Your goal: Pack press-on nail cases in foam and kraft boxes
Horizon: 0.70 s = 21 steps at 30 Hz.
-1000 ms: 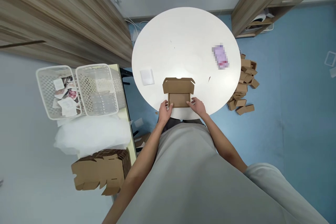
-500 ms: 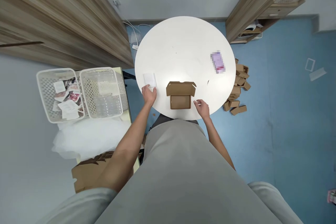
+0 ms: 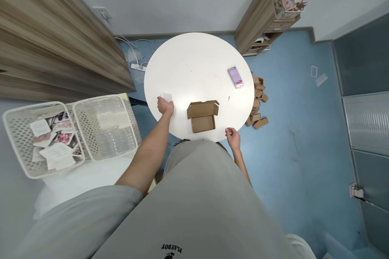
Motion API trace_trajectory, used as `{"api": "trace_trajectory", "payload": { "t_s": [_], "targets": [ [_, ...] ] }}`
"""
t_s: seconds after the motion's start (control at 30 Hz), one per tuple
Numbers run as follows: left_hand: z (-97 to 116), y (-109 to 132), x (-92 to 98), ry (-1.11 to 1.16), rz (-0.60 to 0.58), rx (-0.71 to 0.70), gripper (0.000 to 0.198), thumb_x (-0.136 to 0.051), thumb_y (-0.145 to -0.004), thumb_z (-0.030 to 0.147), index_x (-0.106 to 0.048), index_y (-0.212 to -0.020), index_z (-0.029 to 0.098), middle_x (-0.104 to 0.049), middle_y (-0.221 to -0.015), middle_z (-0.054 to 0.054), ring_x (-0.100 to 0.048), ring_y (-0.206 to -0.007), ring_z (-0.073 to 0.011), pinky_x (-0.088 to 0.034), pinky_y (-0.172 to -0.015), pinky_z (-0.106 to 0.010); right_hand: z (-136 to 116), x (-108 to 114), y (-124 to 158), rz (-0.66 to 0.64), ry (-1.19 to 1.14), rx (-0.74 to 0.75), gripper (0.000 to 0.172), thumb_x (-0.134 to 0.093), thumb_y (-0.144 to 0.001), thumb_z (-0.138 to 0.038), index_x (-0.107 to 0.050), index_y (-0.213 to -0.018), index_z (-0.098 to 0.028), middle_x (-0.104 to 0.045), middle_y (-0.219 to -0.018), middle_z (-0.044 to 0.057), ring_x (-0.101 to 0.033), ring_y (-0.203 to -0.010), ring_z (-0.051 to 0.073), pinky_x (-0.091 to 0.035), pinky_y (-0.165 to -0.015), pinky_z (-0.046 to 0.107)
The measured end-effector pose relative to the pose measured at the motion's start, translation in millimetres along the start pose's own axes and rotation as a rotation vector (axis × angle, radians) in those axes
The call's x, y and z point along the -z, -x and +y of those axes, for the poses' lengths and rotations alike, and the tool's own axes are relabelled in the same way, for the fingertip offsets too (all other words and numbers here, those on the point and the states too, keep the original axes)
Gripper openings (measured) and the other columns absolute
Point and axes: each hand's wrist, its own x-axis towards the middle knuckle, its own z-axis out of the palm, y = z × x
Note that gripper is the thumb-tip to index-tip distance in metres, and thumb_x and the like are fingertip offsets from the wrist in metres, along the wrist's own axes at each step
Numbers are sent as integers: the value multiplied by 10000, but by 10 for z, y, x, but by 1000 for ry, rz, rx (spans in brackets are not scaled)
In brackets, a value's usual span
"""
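Observation:
On the left part of the round white table [image 3: 197, 52], my left hand [image 3: 165, 106] is closed at the near edge of a small white sheet or packet [image 3: 167, 97], partly covering it. A small brown cardboard box [image 3: 203, 124] stands with its lid up near the table's front edge. My right hand [image 3: 233, 137] is right of the box, not touching it, with the fingers curled together; whether anything tiny is between them is hidden. A purple item [image 3: 235, 77], blurred, lies at the table's right.
Two white baskets, one with packets [image 3: 42, 172] and one with clear plastic pieces [image 3: 105, 99], stand at the left. Several small brown boxes [image 3: 257, 107] lie on the floor right of the table. A wooden cabinet [image 3: 252, 16] stands behind.
The view has shifted and turned. My left hand now covers more of the white piece and its fingers are more closed. My right hand is farther from the box.

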Motion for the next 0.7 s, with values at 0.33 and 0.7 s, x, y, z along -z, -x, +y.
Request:
{"api": "trace_trajectory", "payload": {
  "t_s": [0.33,0.7],
  "targets": [
    [-374,452,432,349,-92,158,571,-759,-894,206,-615,-1439,116,-702,-1502,-228,-692,-1411,-333,-563,-1195,-451,-304,-188,-115,-134,-37,77,285,-602,-983,-443,-756,-1071,-220,-854,-1097,112,-829,-979,278,-628,-1003,429],
    [-597,1864,573,713,-462,-47,757,-831,-856,600,-641,-1459,183,-760,-1431,-168,-711,-1334,-342,-591,-1103,-466,-1013,-626,35,-703,-289,327,411,-839,-927,-556,-817,-1166,-223,-851,-1186,82,-813,-1098,259,-647,-1040,411]
  ]
}}
